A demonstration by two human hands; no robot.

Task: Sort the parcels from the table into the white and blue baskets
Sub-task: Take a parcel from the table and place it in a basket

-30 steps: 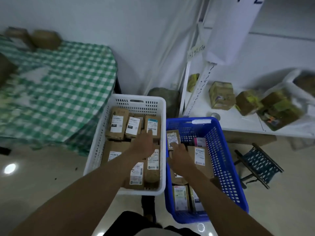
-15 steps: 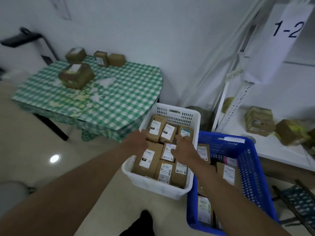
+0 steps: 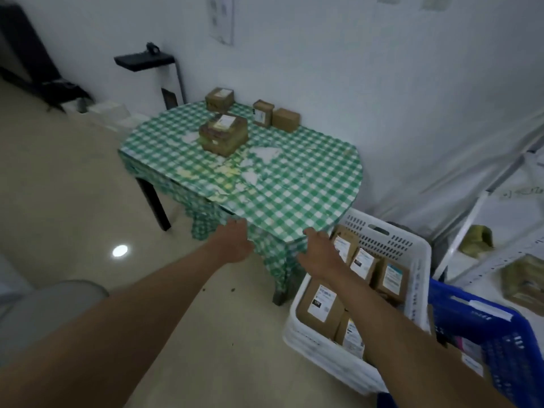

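Where table (image 3: 294, 184) sits, brown labelled parcels (image 3: 223, 135) (4 pcs)

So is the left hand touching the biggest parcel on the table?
Apart. The head view shows the left hand at the near tablecloth edge, the biggest parcel far beyond.

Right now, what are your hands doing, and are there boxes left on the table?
Left hand and right hand open, empty, reaching toward the table. Four parcels left: large taped parcel nearest. Nothing in the way.

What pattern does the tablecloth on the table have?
A green and white check, seen in the head view: tablecloth.
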